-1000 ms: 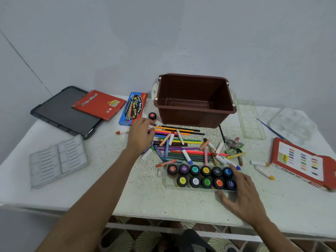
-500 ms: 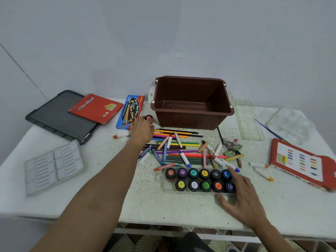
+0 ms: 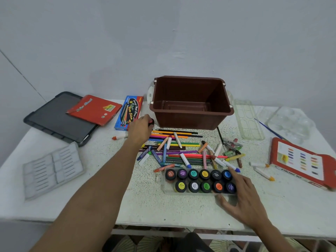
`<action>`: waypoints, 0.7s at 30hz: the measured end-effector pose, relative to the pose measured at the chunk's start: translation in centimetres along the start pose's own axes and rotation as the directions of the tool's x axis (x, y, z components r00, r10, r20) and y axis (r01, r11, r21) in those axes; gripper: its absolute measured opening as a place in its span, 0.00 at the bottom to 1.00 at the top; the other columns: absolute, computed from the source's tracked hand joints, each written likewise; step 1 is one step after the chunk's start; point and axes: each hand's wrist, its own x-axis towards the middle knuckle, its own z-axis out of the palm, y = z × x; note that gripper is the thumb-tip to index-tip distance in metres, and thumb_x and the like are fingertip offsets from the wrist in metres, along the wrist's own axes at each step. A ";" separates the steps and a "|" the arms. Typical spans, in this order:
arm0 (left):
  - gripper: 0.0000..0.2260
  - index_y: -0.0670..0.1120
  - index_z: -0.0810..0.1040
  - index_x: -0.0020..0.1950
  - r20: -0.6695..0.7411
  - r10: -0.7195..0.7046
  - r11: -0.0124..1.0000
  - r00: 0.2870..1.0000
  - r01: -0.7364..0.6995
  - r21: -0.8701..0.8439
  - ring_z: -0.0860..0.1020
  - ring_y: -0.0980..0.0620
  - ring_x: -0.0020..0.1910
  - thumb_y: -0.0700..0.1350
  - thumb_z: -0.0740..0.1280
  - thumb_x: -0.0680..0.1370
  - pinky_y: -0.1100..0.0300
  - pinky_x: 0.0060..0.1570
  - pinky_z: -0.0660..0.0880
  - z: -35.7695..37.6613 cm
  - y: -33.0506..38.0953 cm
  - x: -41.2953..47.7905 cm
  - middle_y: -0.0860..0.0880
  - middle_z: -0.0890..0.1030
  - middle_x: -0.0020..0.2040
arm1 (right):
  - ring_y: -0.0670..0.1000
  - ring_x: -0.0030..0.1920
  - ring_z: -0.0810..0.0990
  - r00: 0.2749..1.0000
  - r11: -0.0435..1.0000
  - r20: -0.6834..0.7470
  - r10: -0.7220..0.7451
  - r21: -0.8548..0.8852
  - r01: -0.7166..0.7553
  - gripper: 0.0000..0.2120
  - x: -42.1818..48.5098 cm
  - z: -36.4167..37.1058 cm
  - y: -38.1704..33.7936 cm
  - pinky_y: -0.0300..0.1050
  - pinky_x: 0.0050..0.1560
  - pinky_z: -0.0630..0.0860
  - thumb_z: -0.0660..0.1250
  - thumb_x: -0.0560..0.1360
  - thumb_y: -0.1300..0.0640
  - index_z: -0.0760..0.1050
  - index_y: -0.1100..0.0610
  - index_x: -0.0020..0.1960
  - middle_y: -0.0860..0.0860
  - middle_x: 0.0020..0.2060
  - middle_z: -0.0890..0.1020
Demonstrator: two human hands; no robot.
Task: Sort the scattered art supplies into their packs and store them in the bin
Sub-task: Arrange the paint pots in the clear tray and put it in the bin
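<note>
An empty brown bin (image 3: 190, 115) stands at the back of the white table. In front of it lies a heap of coloured pencils and crayons (image 3: 181, 151). My left hand (image 3: 141, 129) reaches to the bin's left front corner and its fingers curl round a small red-lidded paint pot (image 3: 151, 122). My right hand (image 3: 241, 200) grips the right end of a clear tray of paint pots (image 3: 200, 180), thumb at its near edge, fingers on top.
A blue pencil box (image 3: 130, 111), a red pack (image 3: 94, 109) on a black lid (image 3: 54, 120) and a grey insert tray (image 3: 52, 166) lie at left. At right sit a red oil pastel box (image 3: 301, 160), clear trays (image 3: 247, 120), a brush and loose crayons.
My left hand has moved from the pencil heap back and left to the red-lidded pot and closed round it. My right hand stays on the paint tray.
</note>
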 end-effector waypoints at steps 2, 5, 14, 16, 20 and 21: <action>0.10 0.46 0.77 0.57 -0.005 -0.049 0.996 0.999 0.048 -0.070 0.81 0.45 0.48 0.47 0.70 0.78 0.49 0.50 0.79 0.1 0.2 0.1 0.46 0.83 0.52 | 0.48 0.59 0.69 1.000 1.000 0.002 -0.008 -0.005 0.008 0.41 -0.1 0.0 0.0 0.51 0.59 0.73 0.63 0.70 0.34 0.61 0.54 0.75 0.49 0.62 0.75; 0.09 0.46 0.77 0.56 -0.035 -0.067 0.989 0.997 0.062 -0.133 0.80 0.46 0.48 0.46 0.71 0.77 0.49 0.50 0.79 0.3 0.2 0.1 0.46 0.81 0.51 | 0.48 0.59 0.69 1.000 1.000 -0.001 -0.012 -0.004 0.012 0.41 0.0 0.0 -0.2 0.49 0.59 0.72 0.63 0.70 0.34 0.61 0.55 0.75 0.49 0.63 0.75; 0.11 0.46 0.76 0.58 -0.120 -0.047 0.808 0.992 -0.033 -0.588 0.79 0.55 0.50 0.42 0.72 0.77 0.72 0.44 0.73 -2.6 0.4 -4.9 0.51 0.80 0.52 | 0.50 0.61 0.69 1.000 1.000 0.004 -0.018 0.001 0.018 0.40 0.1 -0.1 -0.1 0.47 0.61 0.68 0.63 0.70 0.34 0.61 0.54 0.75 0.49 0.64 0.74; 0.11 0.46 0.76 0.56 -0.104 0.011 0.761 0.995 -0.075 -0.644 0.80 0.59 0.49 0.41 0.73 0.76 0.74 0.44 0.74 -3.8 0.8 -7.3 0.51 0.81 0.50 | 0.49 0.61 0.69 1.000 1.000 0.000 -0.015 0.004 0.015 0.39 0.1 -0.1 -0.2 0.47 0.61 0.67 0.63 0.70 0.34 0.61 0.54 0.75 0.49 0.63 0.74; 0.12 0.50 0.78 0.54 0.029 0.158 0.786 0.987 -0.107 -0.609 0.79 0.65 0.48 0.43 0.75 0.74 0.74 0.47 0.75 -5.1 1.8 -11.5 0.58 0.81 0.49 | 0.49 0.61 0.69 1.000 1.000 0.005 -0.002 -0.004 0.003 0.40 0.1 -0.1 -0.3 0.48 0.61 0.68 0.62 0.70 0.34 0.60 0.54 0.75 0.50 0.63 0.75; 0.12 0.52 0.78 0.54 0.072 0.171 0.788 0.983 -0.092 -0.609 0.79 0.67 0.48 0.44 0.76 0.73 0.74 0.47 0.74 -5.3 2.1 -12.4 0.60 0.81 0.49 | 0.50 0.61 0.69 1.000 1.000 0.005 -0.003 -0.005 0.003 0.40 0.1 -0.1 -0.3 0.49 0.61 0.69 0.62 0.70 0.34 0.60 0.54 0.75 0.50 0.64 0.75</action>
